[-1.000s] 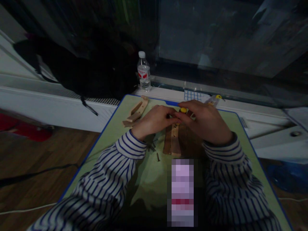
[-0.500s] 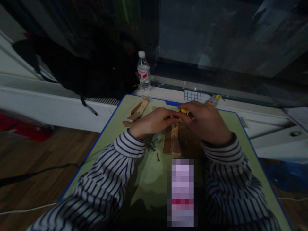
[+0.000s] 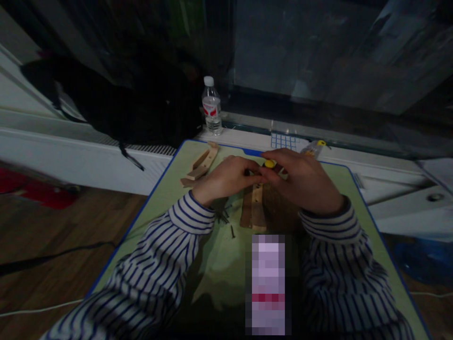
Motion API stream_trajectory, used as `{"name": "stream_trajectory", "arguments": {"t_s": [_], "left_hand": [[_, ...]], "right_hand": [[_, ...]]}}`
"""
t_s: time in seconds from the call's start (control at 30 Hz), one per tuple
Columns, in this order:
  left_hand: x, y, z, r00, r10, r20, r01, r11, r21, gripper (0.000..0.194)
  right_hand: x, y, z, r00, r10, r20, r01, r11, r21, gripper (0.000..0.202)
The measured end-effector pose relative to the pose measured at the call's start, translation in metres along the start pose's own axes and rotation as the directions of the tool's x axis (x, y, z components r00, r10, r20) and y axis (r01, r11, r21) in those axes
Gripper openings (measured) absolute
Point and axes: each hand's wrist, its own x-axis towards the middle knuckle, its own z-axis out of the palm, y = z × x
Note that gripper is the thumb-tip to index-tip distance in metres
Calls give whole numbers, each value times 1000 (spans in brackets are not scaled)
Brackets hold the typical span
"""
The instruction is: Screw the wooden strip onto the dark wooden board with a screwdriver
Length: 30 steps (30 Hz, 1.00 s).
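Note:
My right hand (image 3: 300, 179) is closed around a screwdriver (image 3: 269, 164), whose rounded yellow end shows between thumb and fingers. From the other side my left hand (image 3: 230, 177) pinches low on the same tool, fingertips meeting those of the right; its tip is hidden. Under both hands, a pale wooden strip (image 3: 258, 208) with holes along it lies on a brown wooden board (image 3: 279, 210). Several loose screws (image 3: 222, 217) are scattered left of the board, and a single screw (image 3: 232, 231) lies closer to me.
Joined wooden pieces (image 3: 203, 165) rest at the back left of the green, blue-edged table (image 3: 208, 293). Behind it, a water bottle (image 3: 212, 108) and a clear bag with a yellow-topped item (image 3: 314, 147) stand on the sill. A black bag (image 3: 141, 108) sits to the left.
The screwdriver's yellow end has turned more into view between my fingers. Both hands stay at nearly the same place over the strip.

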Motion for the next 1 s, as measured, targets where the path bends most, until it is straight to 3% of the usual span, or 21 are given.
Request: {"name": "stream_trajectory", "arguments": {"t_s": [0.17,0.53,0.83,1.0], "left_hand": [[-1,1,-3,1000,18,19,-18,1000,16,26],[0,4,-5,982,62,176,-45,994,-101,31],[0,9,-6,998,-31,56,32,999,-21,27],[-1,6,-4,999,-9,43,9,1000,-1,26]], "right_hand": [[-1,1,-1,999,-30,21,29,998,48,30],[1,3,2,999,45,6,-44,995,-94,25],[1,1,3,998,64,6,-64,996,-58,25],[-1,1,0,1000,-6,5,6,999,42,33]]}}
